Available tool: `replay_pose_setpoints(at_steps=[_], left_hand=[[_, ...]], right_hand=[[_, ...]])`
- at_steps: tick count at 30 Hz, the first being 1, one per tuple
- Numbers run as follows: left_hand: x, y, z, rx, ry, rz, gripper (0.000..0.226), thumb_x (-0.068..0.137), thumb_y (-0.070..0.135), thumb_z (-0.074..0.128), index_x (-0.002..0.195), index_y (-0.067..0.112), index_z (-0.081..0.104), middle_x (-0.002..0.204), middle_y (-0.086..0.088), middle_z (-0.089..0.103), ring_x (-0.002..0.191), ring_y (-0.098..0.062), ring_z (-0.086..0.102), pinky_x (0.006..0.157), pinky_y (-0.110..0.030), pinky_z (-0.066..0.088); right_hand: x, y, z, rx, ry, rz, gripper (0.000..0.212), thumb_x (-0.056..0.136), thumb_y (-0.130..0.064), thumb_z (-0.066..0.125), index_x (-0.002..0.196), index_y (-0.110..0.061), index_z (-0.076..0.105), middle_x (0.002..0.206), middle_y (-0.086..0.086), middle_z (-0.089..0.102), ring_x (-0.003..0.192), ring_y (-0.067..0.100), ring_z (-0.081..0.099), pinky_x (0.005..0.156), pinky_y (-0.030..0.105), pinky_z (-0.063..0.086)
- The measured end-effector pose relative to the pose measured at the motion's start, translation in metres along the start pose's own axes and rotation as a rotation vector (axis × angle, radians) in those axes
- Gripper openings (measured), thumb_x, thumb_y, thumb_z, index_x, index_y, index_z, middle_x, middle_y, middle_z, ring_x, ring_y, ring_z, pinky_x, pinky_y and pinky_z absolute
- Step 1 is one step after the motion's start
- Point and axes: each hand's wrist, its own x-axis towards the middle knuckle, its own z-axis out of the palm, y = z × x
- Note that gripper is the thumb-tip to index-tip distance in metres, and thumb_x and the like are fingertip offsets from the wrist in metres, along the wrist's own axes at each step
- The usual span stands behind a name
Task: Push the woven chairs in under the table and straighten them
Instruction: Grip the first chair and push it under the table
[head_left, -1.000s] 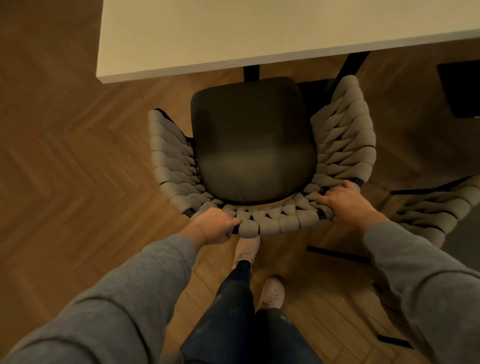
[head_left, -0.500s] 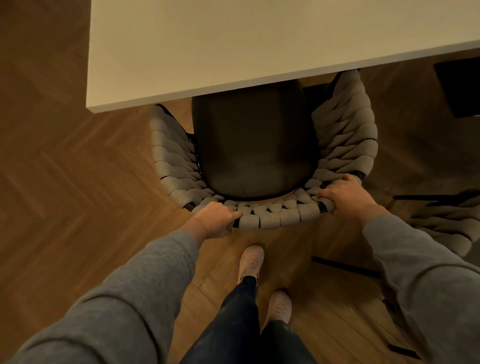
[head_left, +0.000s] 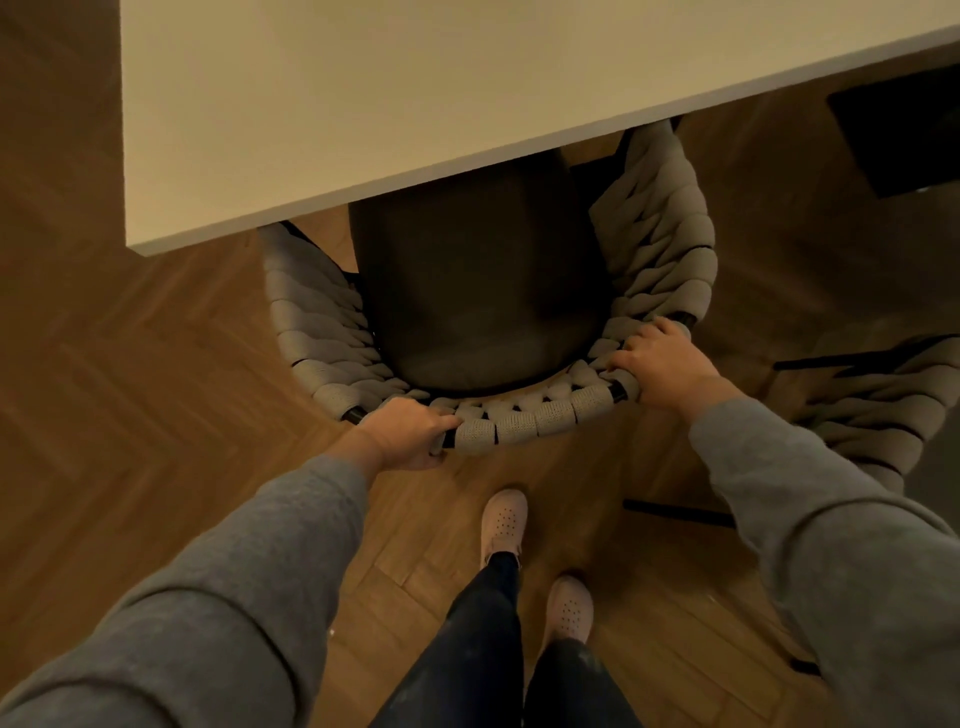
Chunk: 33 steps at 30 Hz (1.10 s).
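Observation:
A woven chair (head_left: 524, 423) with grey braided sides and a dark seat cushion stands in front of me, the front part of its seat hidden under the white table (head_left: 363, 104). My left hand (head_left: 410, 434) grips the left end of the curved top rail of the backrest. My right hand (head_left: 665, 364) grips the rail at its right end, fingers curled over the weave. A second woven chair (head_left: 872, 415) stands at the right, away from the table edge and partly behind my right sleeve.
Herringbone wood floor (head_left: 130, 415) spreads on all sides. My two feet in pale shoes (head_left: 504, 522) stand just behind the chair. A dark object (head_left: 898, 135) sits under the table at the upper right. The table corner overhangs at the left.
The chair has slid forward under the table with both hands on its back rail; more of the seat cushion is now covered by the tabletop. I have stepped closer.

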Motion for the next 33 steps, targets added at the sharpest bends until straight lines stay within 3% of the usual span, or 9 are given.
replay_pose_setpoints(at_steps=[4,8,12,19,23,30,33], left_hand=[[-0.003,0.01,-0.008,-0.056,0.119,-0.093,0.074,0.083,0.075,0.04,0.135,0.022,0.048,0.118,0.002,0.062,0.101,-0.015,0.062,0.082,-0.03,0.052],[0.013,0.052,-0.032,-0.169,0.36,-0.098,0.077,0.086,0.068,0.048,0.143,0.016,0.039,0.145,-0.009,0.043,0.13,-0.026,0.045,0.105,-0.039,0.042],[0.045,0.128,-0.056,-0.083,0.476,0.098,0.071,0.086,0.061,0.047,0.138,0.014,0.041,0.141,-0.019,0.045,0.127,-0.037,0.047,0.106,-0.048,0.04],[0.088,0.32,-0.067,0.092,0.3,0.395,0.085,0.088,0.062,0.051,0.153,0.017,0.02,0.158,-0.013,0.018,0.146,-0.03,0.016,0.119,-0.038,0.006],[0.099,0.425,-0.055,0.238,0.227,0.453,0.094,0.085,0.063,0.054,0.155,0.018,0.008,0.16,-0.012,0.011,0.149,-0.028,0.005,0.119,-0.038,-0.003],[0.128,0.525,-0.055,0.428,0.054,0.447,0.095,0.083,0.06,0.06,0.154,0.019,0.012,0.156,-0.011,0.027,0.148,-0.031,0.01,0.12,-0.048,0.003],[0.141,0.539,-0.055,0.459,-0.013,0.46,0.09,0.082,0.057,0.063,0.153,0.023,0.019,0.153,-0.01,0.031,0.147,-0.031,0.015,0.12,-0.048,0.007]], right_hand=[[-0.015,-0.007,0.015,0.153,0.12,0.042,0.08,0.084,-0.043,0.065,0.15,-0.026,0.024,0.155,0.006,0.028,0.147,0.026,0.014,0.118,0.048,-0.002],[-0.062,-0.004,0.033,0.287,0.295,0.104,0.082,0.085,-0.048,0.063,0.151,-0.026,0.02,0.158,0.006,0.023,0.148,0.025,0.012,0.12,0.049,0.002],[-0.134,0.008,0.062,0.36,0.364,0.255,0.076,0.089,-0.048,0.058,0.151,-0.024,0.022,0.158,0.007,0.023,0.148,0.025,0.013,0.12,0.046,0.003],[-0.307,0.022,0.15,0.522,0.417,0.404,0.062,0.091,-0.047,0.056,0.145,-0.021,0.038,0.15,0.008,0.038,0.142,0.027,0.028,0.118,0.041,0.009],[-0.414,0.026,0.215,0.557,0.355,0.503,0.072,0.087,-0.064,0.036,0.142,-0.018,0.043,0.147,0.009,0.043,0.14,0.027,0.032,0.118,0.044,0.016],[-0.535,0.028,0.296,0.647,0.153,0.577,0.114,0.068,-0.093,0.004,0.149,-0.017,0.03,0.151,0.006,0.036,0.143,0.023,0.027,0.12,0.043,0.013],[-0.557,0.023,0.32,0.652,0.053,0.569,0.113,0.066,-0.093,0.016,0.151,-0.021,0.022,0.152,0.002,0.034,0.142,0.02,0.027,0.12,0.041,0.011]])
